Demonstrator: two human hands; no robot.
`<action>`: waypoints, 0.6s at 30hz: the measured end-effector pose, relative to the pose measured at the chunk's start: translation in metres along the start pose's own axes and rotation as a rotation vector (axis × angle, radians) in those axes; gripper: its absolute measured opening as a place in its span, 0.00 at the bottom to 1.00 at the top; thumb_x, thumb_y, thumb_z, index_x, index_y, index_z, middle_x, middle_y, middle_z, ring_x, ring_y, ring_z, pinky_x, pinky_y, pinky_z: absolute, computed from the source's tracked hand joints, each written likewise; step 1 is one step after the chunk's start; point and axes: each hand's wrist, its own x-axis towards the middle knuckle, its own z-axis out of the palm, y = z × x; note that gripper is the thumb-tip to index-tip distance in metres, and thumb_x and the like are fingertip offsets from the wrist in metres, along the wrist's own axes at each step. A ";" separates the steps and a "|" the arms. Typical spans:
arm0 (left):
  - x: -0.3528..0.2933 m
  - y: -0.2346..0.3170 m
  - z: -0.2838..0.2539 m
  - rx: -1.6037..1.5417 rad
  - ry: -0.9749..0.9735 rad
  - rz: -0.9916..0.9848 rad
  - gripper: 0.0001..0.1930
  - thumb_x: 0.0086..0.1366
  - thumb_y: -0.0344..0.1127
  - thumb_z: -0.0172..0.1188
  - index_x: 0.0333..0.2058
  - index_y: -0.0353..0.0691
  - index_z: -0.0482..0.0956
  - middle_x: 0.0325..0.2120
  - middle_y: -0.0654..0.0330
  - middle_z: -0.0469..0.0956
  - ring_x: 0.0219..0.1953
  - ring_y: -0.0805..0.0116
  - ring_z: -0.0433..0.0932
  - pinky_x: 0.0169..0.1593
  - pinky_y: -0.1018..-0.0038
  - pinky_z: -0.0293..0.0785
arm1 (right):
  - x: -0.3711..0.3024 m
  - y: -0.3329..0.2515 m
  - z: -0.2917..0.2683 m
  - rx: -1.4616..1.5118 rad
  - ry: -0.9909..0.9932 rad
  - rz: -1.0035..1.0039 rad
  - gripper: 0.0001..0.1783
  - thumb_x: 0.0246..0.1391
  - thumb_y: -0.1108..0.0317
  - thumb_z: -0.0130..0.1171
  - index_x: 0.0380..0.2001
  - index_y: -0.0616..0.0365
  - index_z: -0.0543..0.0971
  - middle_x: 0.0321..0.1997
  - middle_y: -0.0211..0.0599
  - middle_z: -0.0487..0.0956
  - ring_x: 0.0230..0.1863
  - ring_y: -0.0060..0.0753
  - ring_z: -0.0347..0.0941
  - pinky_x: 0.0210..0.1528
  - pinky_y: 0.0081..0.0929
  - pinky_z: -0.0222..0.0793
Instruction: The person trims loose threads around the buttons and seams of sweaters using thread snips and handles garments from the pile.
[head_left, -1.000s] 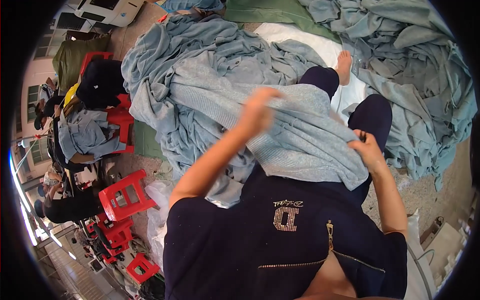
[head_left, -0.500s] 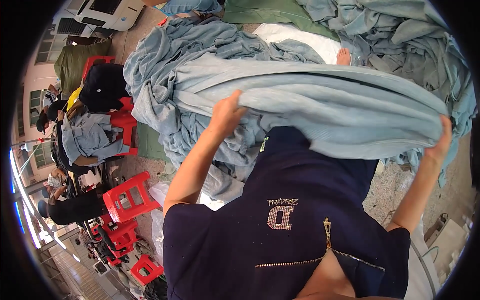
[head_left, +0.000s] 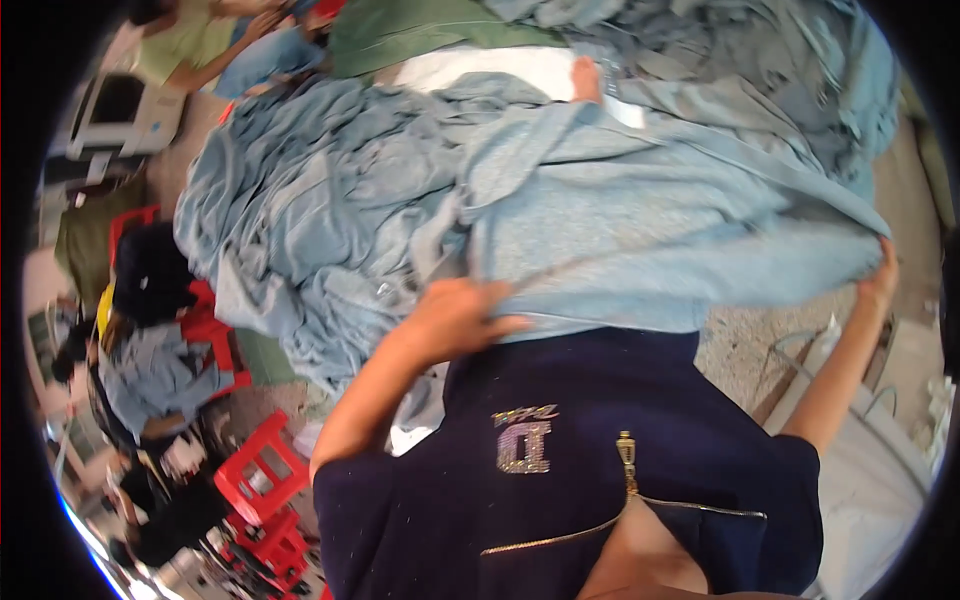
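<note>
A length of light grey-blue knit cloth (head_left: 620, 235) is spread over my lap, its near edge hanging by my dark shirt. At its far right end my right hand (head_left: 877, 278) grips the bunched edge, fingers closed round it. My left hand (head_left: 460, 318) lies over the near left edge, thumb and fingers apart; it is slightly blurred. To the left and beyond, the cloth runs into a large crumpled heap of the same knit fabric (head_left: 310, 200), so where one piece ends cannot be made out.
More grey-blue cloth (head_left: 800, 80) is piled at the far right. A bare foot (head_left: 586, 80) rests beside a white sheet (head_left: 480, 68). Red stools (head_left: 262, 468) stand on the left. Another person (head_left: 215, 45) sits at the far left. A green sheet (head_left: 440, 30) lies at the back.
The stretched cloth has come down and opened out flatter. My left hand has moved nearer to me and its fingers have spread; my right hand still grips the right end. The view has shifted.
</note>
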 end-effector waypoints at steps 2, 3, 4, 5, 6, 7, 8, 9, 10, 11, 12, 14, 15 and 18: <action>-0.022 -0.030 -0.011 -0.235 -0.185 -0.206 0.20 0.61 0.52 0.62 0.32 0.37 0.78 0.19 0.46 0.74 0.24 0.47 0.75 0.29 0.59 0.68 | -0.035 0.043 0.032 -0.114 0.060 0.044 0.23 0.52 0.57 0.62 0.48 0.59 0.79 0.50 0.38 0.79 0.53 0.40 0.73 0.60 0.40 0.65; -0.027 -0.032 -0.029 -0.218 -0.223 -0.290 0.20 0.61 0.50 0.63 0.29 0.36 0.76 0.20 0.46 0.73 0.22 0.51 0.72 0.30 0.62 0.67 | -0.050 0.056 0.049 -0.139 0.073 0.101 0.20 0.50 0.59 0.63 0.45 0.55 0.81 0.46 0.33 0.80 0.49 0.34 0.73 0.57 0.34 0.64; -0.042 -0.046 -0.038 -0.143 -0.177 -0.359 0.18 0.62 0.47 0.63 0.29 0.34 0.77 0.20 0.48 0.74 0.22 0.61 0.71 0.31 0.65 0.67 | -0.084 0.069 0.103 -0.185 0.067 0.043 0.17 0.49 0.61 0.64 0.42 0.53 0.82 0.43 0.30 0.80 0.47 0.31 0.73 0.54 0.30 0.65; -0.047 -0.060 -0.045 -0.318 0.009 -0.336 0.17 0.61 0.44 0.64 0.30 0.32 0.78 0.19 0.51 0.75 0.23 0.69 0.69 0.31 0.67 0.67 | -0.106 0.077 0.122 -0.126 0.017 0.083 0.15 0.48 0.63 0.64 0.41 0.53 0.81 0.40 0.27 0.79 0.46 0.27 0.73 0.52 0.28 0.65; -0.059 -0.084 -0.060 -0.243 -0.017 -0.534 0.15 0.58 0.40 0.65 0.29 0.30 0.78 0.17 0.57 0.73 0.23 0.74 0.67 0.29 0.69 0.66 | -0.141 0.075 0.168 -0.067 -0.082 0.034 0.15 0.49 0.66 0.62 0.41 0.55 0.79 0.38 0.27 0.78 0.44 0.26 0.74 0.49 0.24 0.67; -0.072 -0.094 -0.069 -0.212 0.102 -0.534 0.15 0.56 0.38 0.66 0.25 0.30 0.76 0.15 0.62 0.68 0.22 0.76 0.65 0.27 0.71 0.63 | -0.170 0.074 0.201 0.001 -0.118 -0.028 0.15 0.48 0.67 0.62 0.42 0.56 0.78 0.39 0.28 0.78 0.43 0.26 0.74 0.47 0.23 0.68; -0.098 -0.134 -0.070 -0.239 0.098 -0.680 0.15 0.53 0.37 0.67 0.23 0.30 0.75 0.14 0.62 0.67 0.21 0.78 0.65 0.26 0.72 0.62 | -0.196 0.075 0.224 0.070 -0.167 -0.089 0.16 0.47 0.68 0.61 0.42 0.58 0.78 0.40 0.28 0.78 0.42 0.26 0.74 0.45 0.23 0.69; -0.116 -0.162 -0.065 -0.273 0.095 -0.861 0.14 0.52 0.36 0.67 0.22 0.30 0.75 0.15 0.56 0.73 0.20 0.68 0.70 0.28 0.67 0.67 | -0.219 0.076 0.233 0.000 -0.338 -0.156 0.16 0.47 0.69 0.62 0.41 0.59 0.77 0.39 0.28 0.78 0.40 0.25 0.75 0.44 0.21 0.69; -0.114 -0.171 -0.051 -0.270 0.086 -0.847 0.14 0.52 0.36 0.67 0.22 0.30 0.75 0.15 0.56 0.73 0.20 0.68 0.70 0.28 0.67 0.67 | -0.240 0.079 0.239 -0.075 -0.508 -0.222 0.16 0.46 0.69 0.62 0.40 0.60 0.77 0.38 0.28 0.78 0.39 0.24 0.75 0.43 0.20 0.69; -0.110 -0.175 -0.040 0.037 0.005 -0.842 0.12 0.51 0.35 0.67 0.24 0.31 0.76 0.20 0.53 0.76 0.24 0.60 0.73 0.32 0.65 0.69 | -0.258 0.085 0.247 -0.307 -0.580 -0.331 0.16 0.45 0.69 0.63 0.40 0.61 0.77 0.36 0.27 0.77 0.37 0.23 0.73 0.42 0.20 0.68; -0.106 -0.179 -0.029 0.348 -0.072 -0.824 0.11 0.51 0.34 0.68 0.27 0.32 0.77 0.25 0.51 0.79 0.27 0.52 0.75 0.35 0.62 0.71 | -0.271 0.090 0.255 -0.539 -0.648 -0.432 0.17 0.44 0.69 0.64 0.40 0.61 0.77 0.34 0.26 0.77 0.36 0.21 0.72 0.41 0.20 0.67; -0.090 -0.185 0.001 0.343 0.160 -0.397 0.12 0.53 0.33 0.67 0.33 0.34 0.77 0.38 0.49 0.79 0.39 0.43 0.76 0.43 0.60 0.72 | -0.280 0.098 0.264 -0.693 -0.845 -0.272 0.17 0.44 0.70 0.65 0.39 0.62 0.78 0.31 0.26 0.75 0.34 0.20 0.69 0.39 0.21 0.65; -0.056 -0.159 0.000 0.217 0.209 -0.368 0.12 0.55 0.32 0.66 0.37 0.34 0.77 0.41 0.48 0.78 0.42 0.45 0.76 0.45 0.62 0.71 | -0.283 0.100 0.263 -0.697 -0.838 -0.266 0.17 0.44 0.70 0.65 0.39 0.62 0.78 0.31 0.26 0.75 0.34 0.20 0.69 0.39 0.21 0.65; 0.053 -0.080 -0.002 -0.109 0.374 -0.056 0.17 0.57 0.28 0.64 0.47 0.34 0.76 0.44 0.49 0.77 0.48 0.52 0.76 0.53 0.66 0.70 | -0.286 0.096 0.257 -0.707 -0.810 -0.175 0.17 0.43 0.70 0.65 0.38 0.63 0.77 0.31 0.27 0.75 0.34 0.19 0.68 0.38 0.22 0.64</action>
